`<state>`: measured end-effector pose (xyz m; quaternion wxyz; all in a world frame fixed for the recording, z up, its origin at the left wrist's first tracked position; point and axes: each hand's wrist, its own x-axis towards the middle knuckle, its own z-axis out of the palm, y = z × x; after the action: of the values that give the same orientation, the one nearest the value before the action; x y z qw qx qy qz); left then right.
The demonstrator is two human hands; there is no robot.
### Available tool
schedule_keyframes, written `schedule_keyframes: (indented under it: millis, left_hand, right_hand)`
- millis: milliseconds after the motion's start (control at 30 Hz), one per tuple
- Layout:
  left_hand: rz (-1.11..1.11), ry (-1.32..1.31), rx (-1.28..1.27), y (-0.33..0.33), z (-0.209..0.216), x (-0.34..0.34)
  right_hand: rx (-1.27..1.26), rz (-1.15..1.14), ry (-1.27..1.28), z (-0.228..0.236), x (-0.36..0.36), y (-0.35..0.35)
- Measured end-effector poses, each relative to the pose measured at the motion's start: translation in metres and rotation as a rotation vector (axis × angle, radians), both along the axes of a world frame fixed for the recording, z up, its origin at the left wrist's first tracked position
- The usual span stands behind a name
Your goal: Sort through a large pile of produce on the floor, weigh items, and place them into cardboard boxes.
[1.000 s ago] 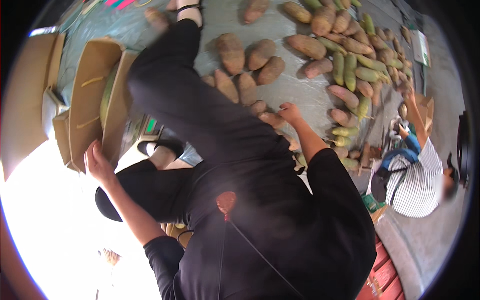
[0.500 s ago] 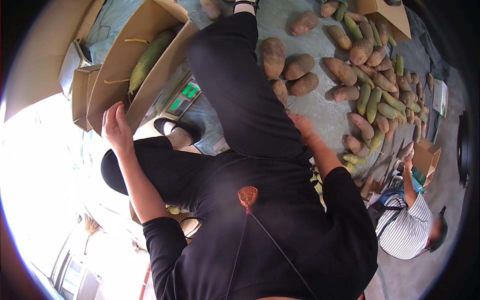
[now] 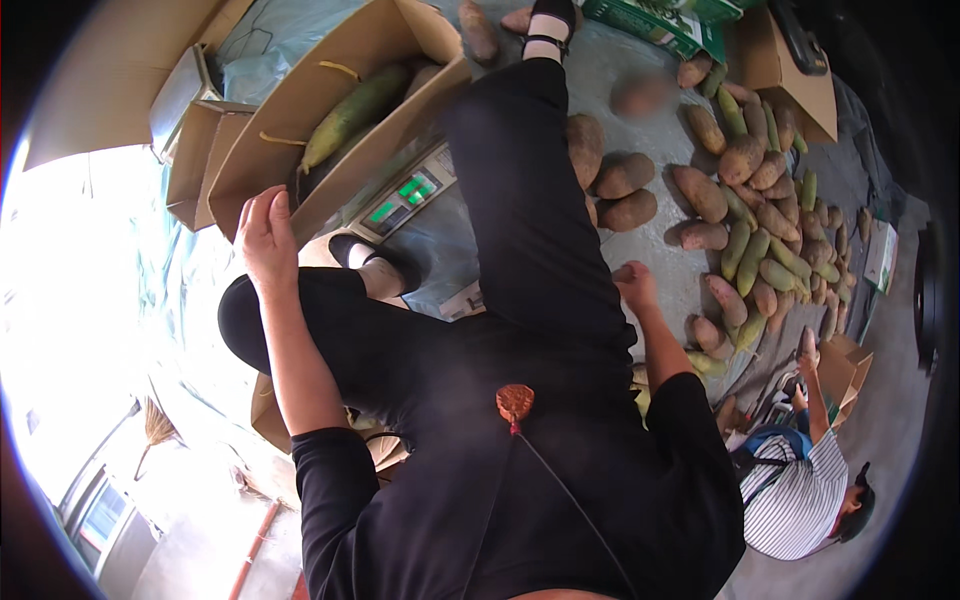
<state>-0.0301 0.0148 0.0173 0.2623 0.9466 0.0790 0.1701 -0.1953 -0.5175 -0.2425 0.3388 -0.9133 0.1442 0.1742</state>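
Note:
My left hand is at the near corner of a tall cardboard box. Its fingers are loosely bent and appear to touch the box's edge, with nothing seen in them. Inside the box lies a long green radish, with a brown tuber partly hidden behind it. My right hand is beside my right thigh, fingers curled in and no object showing. Closest to that hand are large reddish-brown sweet potatoes on a plastic sheet.
A scale with a green lit display sits between my legs and the box. Mixed tubers and green radishes spread in a pile at right. Cardboard boxes stand beyond. A person in a striped shirt works at far right.
The whole view has shifted, so the scene sits lower and further right. My right hand has drawn back from the thigh. My left hand keeps its place at the box corner.

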Motion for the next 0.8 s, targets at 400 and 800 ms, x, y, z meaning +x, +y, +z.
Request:
schedule_keyframes:
  millis: [400, 800]
  left_hand:
    - [0.193, -0.003, -0.202, 0.012, 0.003, -0.005]
    - [0.199, 0.133, -0.365, 0.014, 0.006, -0.012]
  right_hand:
    - [0.384, -0.3, -0.717, 0.27, 0.22, 0.055]
    - [0.78, 0.385, -0.644, 0.308, 0.277, 0.323]
